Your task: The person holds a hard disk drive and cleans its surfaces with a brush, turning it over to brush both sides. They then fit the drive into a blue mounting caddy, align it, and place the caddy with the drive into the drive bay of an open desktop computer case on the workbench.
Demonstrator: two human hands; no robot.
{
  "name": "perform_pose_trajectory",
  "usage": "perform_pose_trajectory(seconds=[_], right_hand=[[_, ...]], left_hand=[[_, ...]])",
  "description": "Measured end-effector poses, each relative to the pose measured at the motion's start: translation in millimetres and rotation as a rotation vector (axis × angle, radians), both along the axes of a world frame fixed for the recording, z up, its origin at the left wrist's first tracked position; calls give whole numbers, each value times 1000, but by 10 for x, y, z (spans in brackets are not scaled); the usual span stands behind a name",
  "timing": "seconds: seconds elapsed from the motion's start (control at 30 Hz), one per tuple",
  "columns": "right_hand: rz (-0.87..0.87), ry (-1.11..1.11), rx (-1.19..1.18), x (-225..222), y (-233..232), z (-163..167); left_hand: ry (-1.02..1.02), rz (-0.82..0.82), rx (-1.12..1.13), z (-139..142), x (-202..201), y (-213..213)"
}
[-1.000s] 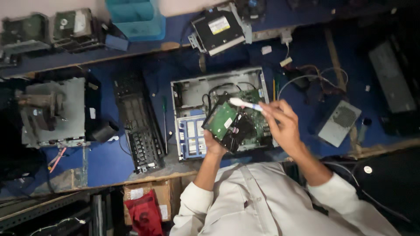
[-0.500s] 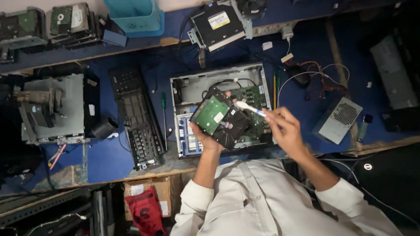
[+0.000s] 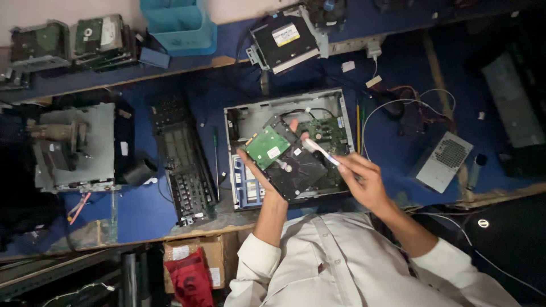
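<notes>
Since before, we tilt the hard drive (image 3: 287,162) in our left hand (image 3: 263,181); right hand (image 3: 364,181) grips the toothbrush (image 3: 319,152) over the open case (image 3: 244,116).

Left hand (image 3: 267,176) raised ahead of my chest, palm up, fingers (image 3: 293,123) wrapped round far edge of drive (image 3: 290,162), thumb on near side. Left forearm bare, sleeve rolled at elbow, running straight forward. Right hand (image 3: 364,179) beside it, same height, fingers pinched on brush (image 3: 319,152), tip angled left onto drive. Right wrist bent inward, forearm bare, elbow out to right.
</notes>
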State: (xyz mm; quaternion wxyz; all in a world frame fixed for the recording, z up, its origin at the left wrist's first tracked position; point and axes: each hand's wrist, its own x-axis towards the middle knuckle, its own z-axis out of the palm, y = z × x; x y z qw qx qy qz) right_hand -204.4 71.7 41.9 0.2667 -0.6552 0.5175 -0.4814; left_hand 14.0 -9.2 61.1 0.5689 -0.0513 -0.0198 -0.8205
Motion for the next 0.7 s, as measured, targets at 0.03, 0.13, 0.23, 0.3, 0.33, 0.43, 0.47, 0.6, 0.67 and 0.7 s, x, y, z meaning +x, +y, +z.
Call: perform_pose_trajectory(seconds=[0.03, 0.13, 0.23, 0.3, 0.33, 0.43, 0.47, 0.6, 0.67, 0.7], right_hand=[[-5, -125, 78, -43, 21, -56], [38, -450, 279, -127, 57, -203], [154, -620, 358, -36, 29, -319], [182, -632, 386, 135, -29, -379], [91, -658, 402, 196, -48, -384], [-106, -609, 355, 365, -95, -338], [-127, -512, 271, 407, -96, -302], [-12, -74, 5, 424, -44, -62], [97, -69, 114, 345, -33, 89], [151, -68, 170, 290, -36, 168]], left_hand=[[31, 3, -25, -41, 29, -10], [-137, 50, 69, -183, 93, -28], [-488, 155, 341, -322, 39, -64], [-619, 175, 436, -396, -32, -64], [-623, 157, 417, -424, -69, -63], [-751, 110, 341, -484, -117, -55], [-814, 93, 316, -502, -122, -44], [-640, -159, 429, -604, -134, -2], [-616, -193, 489, -676, -111, 29], [-633, -220, 492, -714, -89, 36]])
